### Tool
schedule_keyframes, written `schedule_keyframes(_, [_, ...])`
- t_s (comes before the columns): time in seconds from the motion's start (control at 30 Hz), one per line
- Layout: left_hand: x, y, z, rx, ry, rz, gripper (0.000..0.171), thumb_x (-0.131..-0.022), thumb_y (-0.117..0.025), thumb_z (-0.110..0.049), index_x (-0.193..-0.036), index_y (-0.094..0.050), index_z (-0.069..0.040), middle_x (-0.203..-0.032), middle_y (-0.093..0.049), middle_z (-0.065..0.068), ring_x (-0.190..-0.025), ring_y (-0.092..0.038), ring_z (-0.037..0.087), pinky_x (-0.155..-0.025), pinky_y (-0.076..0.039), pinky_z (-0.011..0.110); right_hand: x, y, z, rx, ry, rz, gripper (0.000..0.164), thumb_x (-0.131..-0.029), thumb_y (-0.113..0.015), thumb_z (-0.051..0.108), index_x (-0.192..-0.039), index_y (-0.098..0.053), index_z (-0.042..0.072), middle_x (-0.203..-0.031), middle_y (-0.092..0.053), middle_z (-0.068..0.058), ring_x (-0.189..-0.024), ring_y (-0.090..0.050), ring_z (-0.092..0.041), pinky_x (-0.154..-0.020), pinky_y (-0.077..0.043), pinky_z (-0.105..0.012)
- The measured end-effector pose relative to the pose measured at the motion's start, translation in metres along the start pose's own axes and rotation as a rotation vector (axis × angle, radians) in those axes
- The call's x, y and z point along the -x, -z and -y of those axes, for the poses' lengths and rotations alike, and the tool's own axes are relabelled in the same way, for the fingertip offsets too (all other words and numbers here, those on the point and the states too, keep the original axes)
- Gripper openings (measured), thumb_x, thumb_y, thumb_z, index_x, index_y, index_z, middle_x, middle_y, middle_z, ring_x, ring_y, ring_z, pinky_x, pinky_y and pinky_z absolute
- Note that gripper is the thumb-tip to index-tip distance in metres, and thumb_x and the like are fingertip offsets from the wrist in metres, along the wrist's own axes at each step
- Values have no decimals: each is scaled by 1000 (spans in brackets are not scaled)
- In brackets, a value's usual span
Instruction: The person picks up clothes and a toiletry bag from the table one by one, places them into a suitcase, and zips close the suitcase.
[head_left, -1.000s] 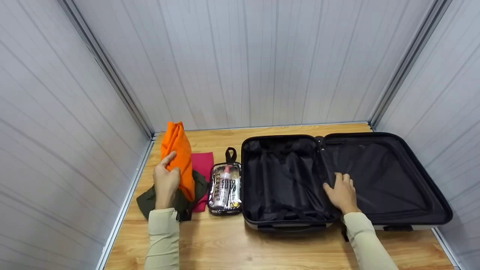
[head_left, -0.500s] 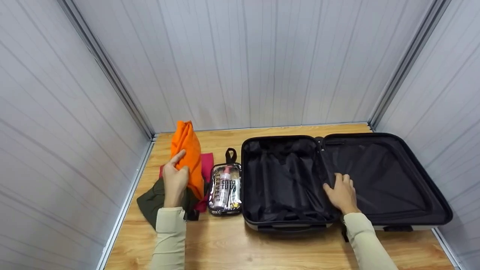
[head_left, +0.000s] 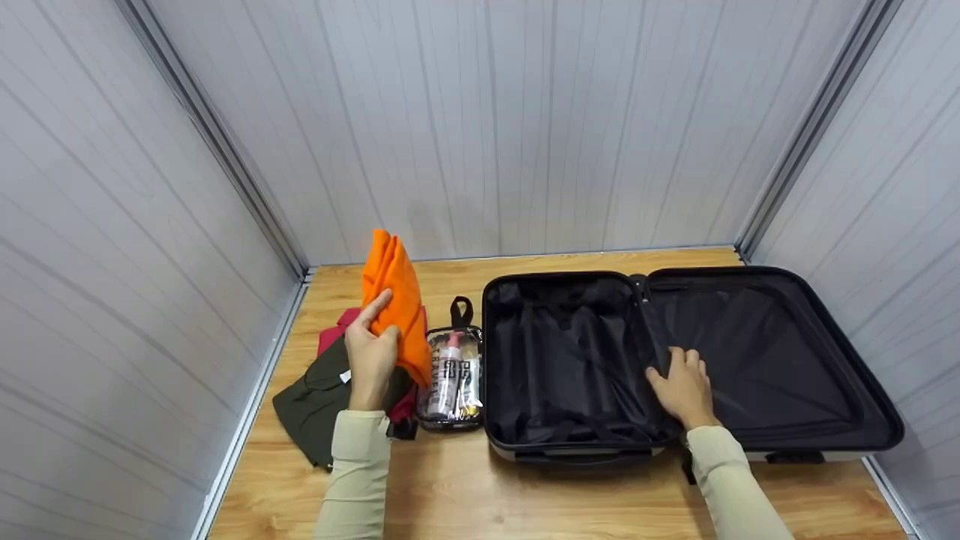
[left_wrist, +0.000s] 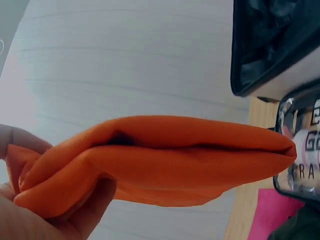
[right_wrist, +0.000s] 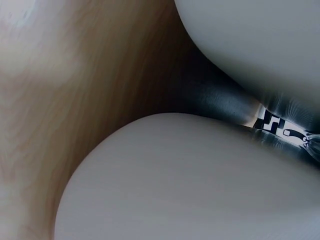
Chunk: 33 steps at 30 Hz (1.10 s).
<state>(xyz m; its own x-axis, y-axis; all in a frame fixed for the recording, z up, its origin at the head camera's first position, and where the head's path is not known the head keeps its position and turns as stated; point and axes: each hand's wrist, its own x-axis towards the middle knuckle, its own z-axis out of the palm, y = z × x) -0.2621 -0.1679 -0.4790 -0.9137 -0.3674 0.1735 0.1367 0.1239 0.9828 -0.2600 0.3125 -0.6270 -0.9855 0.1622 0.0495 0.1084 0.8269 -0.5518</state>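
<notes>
In the head view my left hand (head_left: 371, 354) holds a folded orange cloth (head_left: 401, 296) up over the left side of the floor. Its thumb and fingers pinch the folds at the near end, as the left wrist view shows of the same orange cloth (left_wrist: 175, 167). Below lie a dark green garment (head_left: 311, 405) and a pink cloth (head_left: 337, 330), partly covered. My right hand (head_left: 686, 388) rests with relaxed fingers on the middle edge of an open black-lined suitcase (head_left: 559, 360). From the right wrist, only the suitcase's pale outer shells (right_wrist: 175, 180) show, not the hand.
A clear toiletry pouch (head_left: 439, 409) with a pink-pump bottle (head_left: 448, 367) stands between the clothes and suitcase. The suitcase lid half (head_left: 787, 360) lies flat at right. Pale panel walls (head_left: 517, 150) enclose the wooden floor (head_left: 480, 502) on three sides.
My left hand has moved to the right with the orange cloth, which now overlaps the pouch's left edge in view. More of the green garment is uncovered. My right hand stays put.
</notes>
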Motion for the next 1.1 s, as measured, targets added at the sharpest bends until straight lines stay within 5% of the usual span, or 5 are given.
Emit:
schedule_keyframes(0.5, [9,-27,-9,114,-10,69,67,-78,-51,17,-136,-67,-12,-149,-54,16,-114,-57,29,-57,-45,20,0,-1,-1,5,13,-20,65,-99,-60,30,-147,-39,-8,-139,-39,-35,-126,-40,-52,-104,-35,-65])
schedule_keyframes(0.8, [11,-39,-13,155,-10,85,69,-76,-50,18,-135,-68,-12,-148,-57,15,-114,-56,28,-72,-50,21,-2,-2,-3,6,23,-31,65,-99,-60,30,-146,-41,-9,-137,-41,-35,-124,-41,-53,-103,-36,-65])
schedule_keyframes(1.1, [14,-51,-18,197,-84,85,67,-74,-51,19,-133,-69,-9,-141,-64,10,-110,-54,23,-79,-45,21,-1,-1,-2,-5,3,-12,66,-100,-59,32,-150,-38,-7,-140,-39,-34,-124,-41,-50,-102,-37,-64])
